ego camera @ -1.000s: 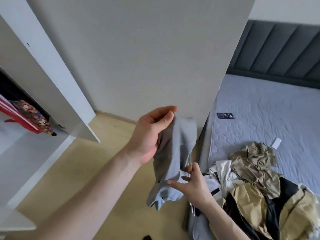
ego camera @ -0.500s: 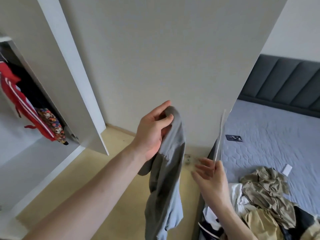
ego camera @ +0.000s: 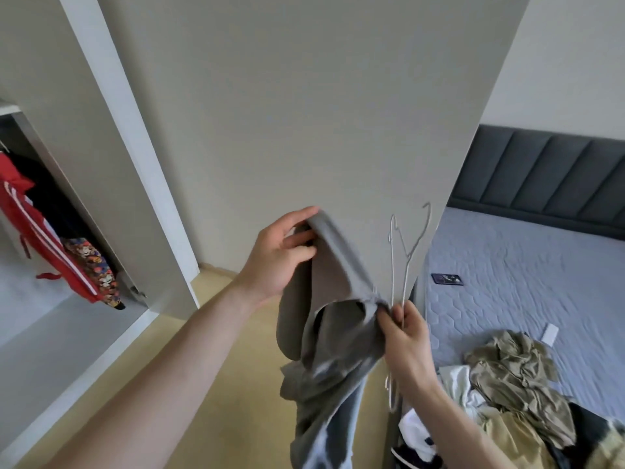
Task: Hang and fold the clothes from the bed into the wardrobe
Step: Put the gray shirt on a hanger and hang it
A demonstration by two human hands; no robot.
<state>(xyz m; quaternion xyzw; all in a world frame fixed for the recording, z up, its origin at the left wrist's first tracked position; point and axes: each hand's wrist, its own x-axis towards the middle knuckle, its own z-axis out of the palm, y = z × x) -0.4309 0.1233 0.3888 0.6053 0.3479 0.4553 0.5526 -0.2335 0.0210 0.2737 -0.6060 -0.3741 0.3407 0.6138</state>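
Left hand (ego camera: 280, 255) grips a grey garment (ego camera: 333, 319); right hand (ego camera: 404, 336) pinches its edge together with a white wire hanger (ego camera: 404, 262)

From my feed the garment (ego camera: 324, 384) runs off the bottom edge, the hanger's (ego camera: 399, 265) lower part hides behind my right hand (ego camera: 406, 340), and the clothes pile (ego camera: 514, 384) is cropped at the corner.

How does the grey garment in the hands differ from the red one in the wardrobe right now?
The grey garment is plain, held up by the left hand and right hand and not yet on the wire hanger. The red garment has white stripes and already hangs inside the wardrobe. Both dangle unfolded.
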